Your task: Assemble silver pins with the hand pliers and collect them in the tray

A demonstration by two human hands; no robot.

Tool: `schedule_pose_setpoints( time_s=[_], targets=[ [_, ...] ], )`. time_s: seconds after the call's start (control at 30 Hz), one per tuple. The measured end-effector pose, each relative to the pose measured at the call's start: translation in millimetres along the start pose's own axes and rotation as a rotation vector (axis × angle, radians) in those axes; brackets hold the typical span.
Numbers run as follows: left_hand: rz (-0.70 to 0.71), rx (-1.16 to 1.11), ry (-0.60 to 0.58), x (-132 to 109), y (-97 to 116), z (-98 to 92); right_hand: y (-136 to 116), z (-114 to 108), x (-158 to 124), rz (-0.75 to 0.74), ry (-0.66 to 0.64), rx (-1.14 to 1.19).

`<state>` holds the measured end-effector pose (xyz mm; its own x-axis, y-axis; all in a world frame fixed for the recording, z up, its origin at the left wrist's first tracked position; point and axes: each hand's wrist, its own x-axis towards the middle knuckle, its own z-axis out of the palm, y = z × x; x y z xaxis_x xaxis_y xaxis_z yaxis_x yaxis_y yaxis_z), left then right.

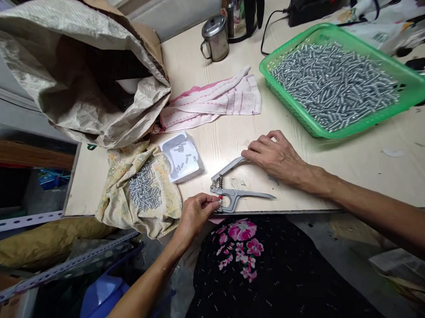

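Note:
A grey hand-press plier lies near the table's front edge, its two handles spread apart, with a dark spring and a small red part at its head. My right hand has its fingers closed over the end of the upper handle. At the head of the plier my left hand pinches beside the red part; what sits between the fingertips is too small to make out. Left of it, small metal springs lie heaped on a patterned cloth. A white plastic tray holds several small metal pieces.
A green basket full of small metal springs stands at the right. Behind are a pink-and-white towel, a lidded metal mug and a kettle. A large open paper sack stands at the left.

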<state>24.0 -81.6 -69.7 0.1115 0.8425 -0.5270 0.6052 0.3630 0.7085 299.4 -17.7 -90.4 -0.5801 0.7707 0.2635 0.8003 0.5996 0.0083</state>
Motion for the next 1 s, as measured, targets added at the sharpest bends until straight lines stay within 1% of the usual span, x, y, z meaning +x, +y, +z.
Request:
schedule_pose_setpoints(
  time_s=[0.17,0.27,0.37,0.43,0.5,0.53,0.6,0.63,0.67,0.73,0.83,0.9,1.0],
  targets=[
    [-0.026,0.038,-0.064,4,-2,-2.2,-1,6,-2,0.005,0.001,-0.005],
    [-0.07,-0.026,-0.086,5,1,-3.4,1,10,-4,0.006,-0.026,-0.002],
    [-0.082,-0.152,-0.062,3,8,-6.4,1,12,-3,0.028,-0.071,0.021],
    [-0.057,-0.191,-0.021,0,14,-8.4,-3,8,-2,0.074,-0.087,0.051],
    [-0.016,-0.168,0.029,-3,20,-8.9,-14,-1,2,0.107,-0.069,0.162],
    [0.011,-0.144,0.054,-5,23,-8.4,-22,-7,4,0.101,-0.052,0.268],
    [0.071,-0.089,0.102,-9,28,-6.2,-42,-16,8,0.042,-0.029,0.562],
    [0.102,-0.065,0.124,-10,30,-5.0,-54,-20,11,0.013,-0.037,0.72],
    [0.131,-0.045,0.144,-12,31,-4.0,-64,-22,13,0.015,-0.049,0.851],
    [0.174,-0.033,0.179,-15,32,-3.2,-82,-25,18,0.079,-0.082,1.041],
    [0.185,-0.118,0.24,-20,28,-4.5,-96,-24,28,0.173,-0.111,1.151],
    [0.171,-0.214,0.288,-24,23,-5.1,-101,-24,34,0.183,-0.1,1.173],
    [0.137,-0.338,0.327,-30,14,-4.8,-110,-23,43,0.198,-0.073,1.182]
  ],
)
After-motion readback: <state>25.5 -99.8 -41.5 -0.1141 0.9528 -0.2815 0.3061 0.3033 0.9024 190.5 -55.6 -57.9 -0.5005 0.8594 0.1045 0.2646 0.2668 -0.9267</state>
